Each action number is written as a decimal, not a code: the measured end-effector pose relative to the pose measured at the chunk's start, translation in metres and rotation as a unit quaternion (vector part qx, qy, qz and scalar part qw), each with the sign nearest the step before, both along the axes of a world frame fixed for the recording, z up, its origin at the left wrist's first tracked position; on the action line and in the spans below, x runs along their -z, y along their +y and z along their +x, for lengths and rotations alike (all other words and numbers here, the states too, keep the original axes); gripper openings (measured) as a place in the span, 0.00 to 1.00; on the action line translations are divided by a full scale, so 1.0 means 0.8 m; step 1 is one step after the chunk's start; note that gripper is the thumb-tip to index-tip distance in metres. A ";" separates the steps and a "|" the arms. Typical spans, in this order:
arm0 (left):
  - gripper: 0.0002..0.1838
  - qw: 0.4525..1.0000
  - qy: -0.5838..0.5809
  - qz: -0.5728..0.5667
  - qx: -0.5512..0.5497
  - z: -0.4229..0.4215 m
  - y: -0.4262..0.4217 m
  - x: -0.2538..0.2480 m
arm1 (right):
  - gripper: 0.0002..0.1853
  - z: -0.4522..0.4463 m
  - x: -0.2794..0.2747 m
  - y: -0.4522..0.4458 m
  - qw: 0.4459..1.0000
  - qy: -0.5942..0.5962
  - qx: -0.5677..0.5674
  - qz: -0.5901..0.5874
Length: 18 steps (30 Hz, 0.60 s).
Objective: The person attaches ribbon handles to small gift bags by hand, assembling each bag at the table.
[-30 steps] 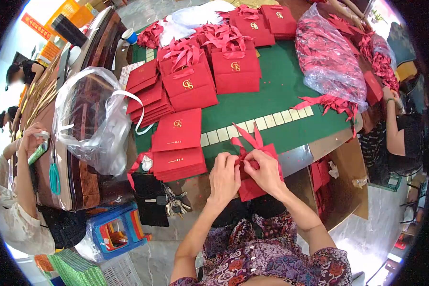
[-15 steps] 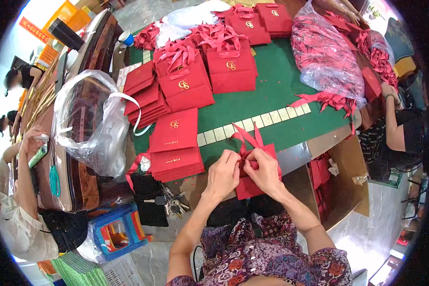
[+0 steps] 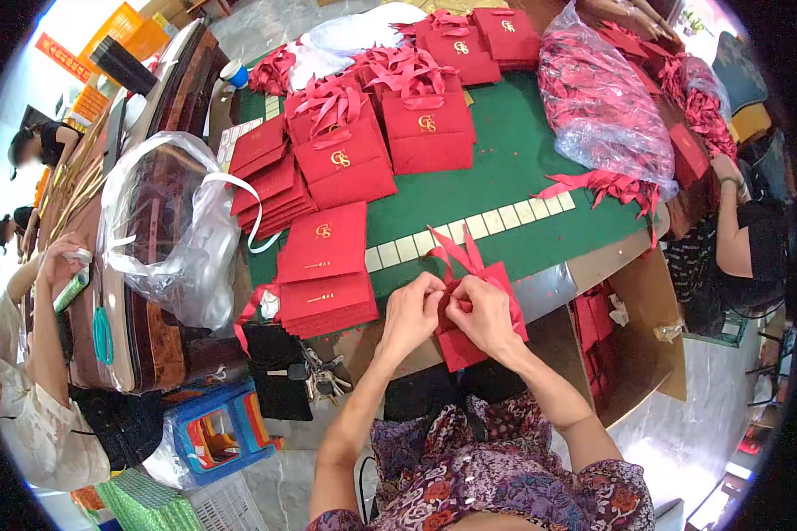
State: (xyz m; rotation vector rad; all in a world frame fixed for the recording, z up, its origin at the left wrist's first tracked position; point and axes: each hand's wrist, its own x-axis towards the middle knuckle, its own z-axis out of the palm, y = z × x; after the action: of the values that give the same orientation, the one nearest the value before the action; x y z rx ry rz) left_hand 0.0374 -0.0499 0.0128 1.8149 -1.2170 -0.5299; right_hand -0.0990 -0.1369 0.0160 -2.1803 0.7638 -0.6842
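Observation:
A small red paper bag (image 3: 460,349) lies at the table's front edge, right in front of me. Red ribbon (image 3: 456,254) rises from its top, two loose ends pointing away from me. My left hand (image 3: 413,311) pinches the ribbon at the bag's left side. Close beside it, my right hand (image 3: 484,317) is closed on the ribbon too, over the middle of the bag. The fingertips hide the exact spot where the ribbon meets the paper. Left of my hands sits a stack of flat red bags (image 3: 326,301) with gold lettering.
Finished-looking red bags with ribbon handles (image 3: 427,124) stand at the back of the green table (image 3: 514,133). A plastic sack of red ribbons (image 3: 602,106) lies at right. Below the right edge is an open cardboard box (image 3: 642,327). Keys (image 3: 325,376) hang at front left; other people sit at both sides.
My hands have shifted slightly and their fingertips work closer together at the ribbon. The bag under them has turned a little.

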 end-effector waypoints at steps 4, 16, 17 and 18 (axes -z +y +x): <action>0.04 0.999 0.029 0.027 -0.007 -0.006 0.004 -0.016 | 0.09 -0.001 -0.010 0.005 0.999 0.010 0.016 0.042; 0.14 0.996 0.039 0.047 -0.060 -0.009 0.009 -0.020 | 0.11 -0.021 -0.062 -0.012 0.996 -0.014 -0.081 0.035; 0.14 0.996 0.040 0.046 -0.059 -0.012 0.009 -0.020 | 0.09 -0.018 -0.067 -0.022 0.996 -0.026 -0.073 0.035; 0.13 0.996 0.023 0.061 -0.058 -0.017 0.009 -0.024 | 0.08 -0.015 -0.072 -0.031 0.997 -0.004 -0.083 0.002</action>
State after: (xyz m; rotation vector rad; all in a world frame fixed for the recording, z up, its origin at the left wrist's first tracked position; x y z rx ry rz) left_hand 0.0240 -0.0430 0.0318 1.9531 -1.0600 -0.5873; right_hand -0.1113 -0.1619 0.0735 -2.2069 0.5714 -0.6061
